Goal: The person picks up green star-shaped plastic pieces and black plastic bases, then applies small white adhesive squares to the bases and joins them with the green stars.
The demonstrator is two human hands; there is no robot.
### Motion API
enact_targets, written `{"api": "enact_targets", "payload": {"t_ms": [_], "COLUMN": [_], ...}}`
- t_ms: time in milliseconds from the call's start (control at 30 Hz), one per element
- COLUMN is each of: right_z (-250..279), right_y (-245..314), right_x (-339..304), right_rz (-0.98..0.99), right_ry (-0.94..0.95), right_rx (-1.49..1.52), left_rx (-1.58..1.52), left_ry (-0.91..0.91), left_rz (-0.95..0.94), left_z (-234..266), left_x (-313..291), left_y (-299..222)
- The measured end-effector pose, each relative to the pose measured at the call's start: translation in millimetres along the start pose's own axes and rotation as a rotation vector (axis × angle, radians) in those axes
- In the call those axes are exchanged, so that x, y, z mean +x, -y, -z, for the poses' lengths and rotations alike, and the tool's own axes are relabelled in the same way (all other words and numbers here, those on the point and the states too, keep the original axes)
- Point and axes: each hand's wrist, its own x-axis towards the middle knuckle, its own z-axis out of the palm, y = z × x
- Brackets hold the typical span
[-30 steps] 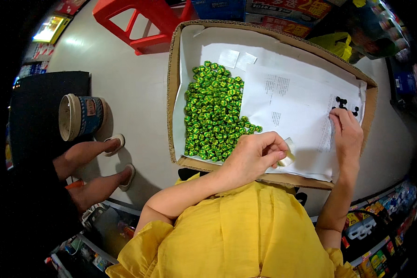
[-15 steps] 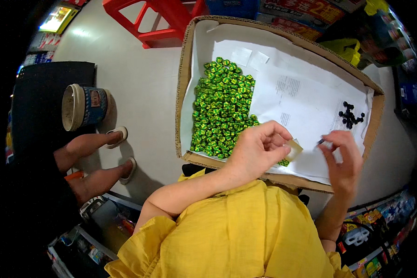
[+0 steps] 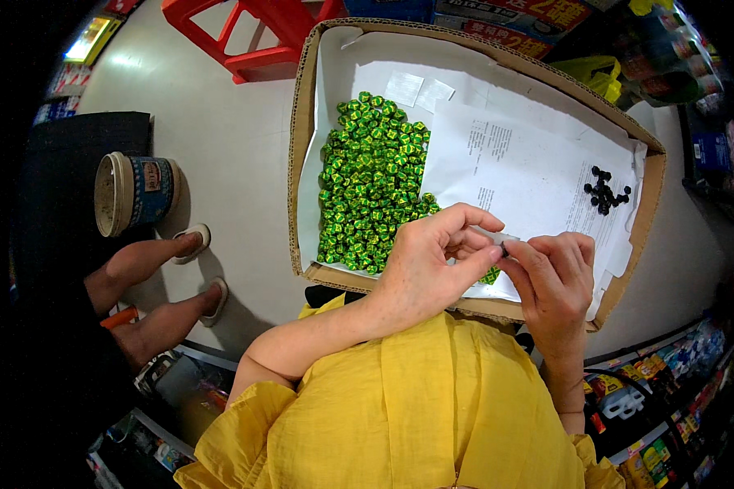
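My left hand [image 3: 436, 257] has its thumb and fingers closed on a small foil wrapper, mostly hidden by the fingers. At its fingertips, my right hand [image 3: 559, 277] pinches a small black ball [image 3: 504, 249], and the two hands meet there. Many green-and-gold foil-wrapped balls [image 3: 371, 179] fill the left part of a shallow cardboard box [image 3: 656, 196] lined with white paper. A small cluster of bare black balls [image 3: 603, 191] lies toward the box's right end. Just below my left fingers shows part of a green patterned wrapper [image 3: 491, 275].
Two pale square sheets [image 3: 420, 90] lie at the far side of the box. Beyond it stands a red plastic stool [image 3: 261, 57]. On the left are a bucket [image 3: 151, 191] and another person's legs [image 3: 151, 261]. Stocked shelves [image 3: 644, 391] line the lower right.
My right hand has moved left with the black ball, bringing it to the wrapper at my left fingertips. The view has shifted slightly, so the box appears farther left.
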Motion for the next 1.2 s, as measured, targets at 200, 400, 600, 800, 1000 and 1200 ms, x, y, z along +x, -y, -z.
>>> {"api": "enact_targets", "payload": {"t_ms": [200, 400, 600, 800, 1000, 1200], "right_z": [-2.4, -3.8, 0.0, -1.3, 0.2, 8.6], "right_y": [-1.2, -3.5, -2.3, -2.3, -3.5, -11.5], "right_x": [-0.1, -0.7, 0.6, -0.8, 0.0, -7.5], "right_rz": [0.004, 0.054, 0.056, 0.062, 0.091, 0.029], "right_ry": [-0.060, -0.086, -0.079, -0.084, -0.094, -0.129], "right_rx": [0.123, 0.133, 0.129, 0.122, 0.156, 0.294], "left_rx": [-0.107, -0.112, -0.083, -0.042, -0.147, -0.348], "left_ry": [0.043, 0.030, -0.003, 0.005, 0.079, 0.105], "left_rz": [0.032, 0.044, 0.007, -0.034, 0.010, 0.204], "left_z": [5.2, 5.4, 3.7, 3.2, 9.3, 15.3], "left_x": [2.4, -0.3, -2.3, -4.3, -2.2, -5.5], "left_y": [-1.2, -4.7, -7.3, -7.4, -7.0, -19.1]}}
